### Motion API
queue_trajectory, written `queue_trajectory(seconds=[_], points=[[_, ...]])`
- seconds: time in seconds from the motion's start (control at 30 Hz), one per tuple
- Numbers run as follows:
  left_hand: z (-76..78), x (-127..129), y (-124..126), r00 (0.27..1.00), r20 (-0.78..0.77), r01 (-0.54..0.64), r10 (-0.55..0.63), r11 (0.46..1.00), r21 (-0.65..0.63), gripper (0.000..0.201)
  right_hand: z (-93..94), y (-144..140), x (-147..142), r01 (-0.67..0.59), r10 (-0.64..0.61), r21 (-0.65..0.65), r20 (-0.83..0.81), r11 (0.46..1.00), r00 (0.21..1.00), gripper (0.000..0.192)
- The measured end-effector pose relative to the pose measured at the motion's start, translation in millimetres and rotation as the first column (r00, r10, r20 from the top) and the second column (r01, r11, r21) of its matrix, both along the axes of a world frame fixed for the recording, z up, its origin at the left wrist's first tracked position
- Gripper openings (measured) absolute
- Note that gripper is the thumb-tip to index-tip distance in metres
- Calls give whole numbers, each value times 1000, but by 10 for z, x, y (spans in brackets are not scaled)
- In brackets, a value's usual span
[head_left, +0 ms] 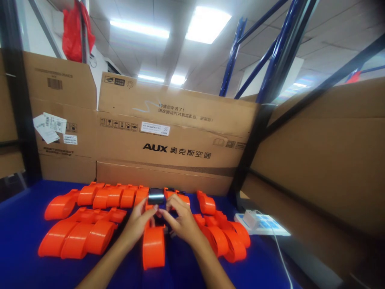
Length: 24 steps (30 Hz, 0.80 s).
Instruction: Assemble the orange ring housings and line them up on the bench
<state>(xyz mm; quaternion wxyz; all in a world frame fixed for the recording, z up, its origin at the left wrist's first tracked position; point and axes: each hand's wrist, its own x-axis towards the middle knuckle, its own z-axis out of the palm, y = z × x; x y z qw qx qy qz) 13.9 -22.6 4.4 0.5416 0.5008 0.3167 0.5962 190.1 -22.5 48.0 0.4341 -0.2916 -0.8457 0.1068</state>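
Observation:
Between my hands is a watch-like device (156, 196) with a dark, glossy face and a silvery lower edge. A bit of orange shows just under it. My left hand (140, 220) is closed at its left side, thumb bent inward below the face. My right hand (182, 220) pinches close to its right side, with the thumb near the left thumb; what lies between these fingertips is partly hidden. Just below the hands an orange looped band (154, 247) lies toward me on the blue surface (126, 269). Whether it joins the device, I cannot tell.
Several orange looped bands stand in rows at left (69, 239) and right (233, 241). A printed cardboard panel (180, 136) walls off the back. At right, a white power strip (270, 225) carries a plug and a white cable (281, 253). Dark rack posts (245, 160) frame the sides.

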Motion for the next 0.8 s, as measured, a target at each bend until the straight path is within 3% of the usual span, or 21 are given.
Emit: queue_trajectory(seconds=[0.13, 0.27, 0.4, 0.47, 0.53, 0.67, 0.8], points=[[-28, 8, 12, 999, 51, 0, 2, 999, -32, 38, 1, -16, 20, -21, 18, -44, -67, 999, 998, 21], [-12, -6, 1, 983, 157, 108, -92, 989, -102, 44, -36, 29, 23, -108, 42, -179, -339, 978, 940, 19], [55, -34, -62, 953, 190, 260, -235, 958, -121, 75, -29, 42, -7, -309, 89, -387, -492, 869, 866, 37], [90, -34, -112, 939, 169, 319, -298, 941, -114, 82, -18, 35, -10, -382, 126, -468, -489, 797, 863, 43], [114, -20, -161, 927, 156, 360, -342, 926, -114, 82, -19, 37, 1, -402, 137, -511, -479, 759, 867, 43], [126, 23, -220, 911, 174, 392, -374, 917, -81, 77, -58, 81, 16, -373, 91, -499, -500, 782, 861, 42], [110, 30, -191, 932, 138, 342, -336, 939, -25, 55, -95, 112, -23, -300, 47, -483, -468, 823, 882, 38]])
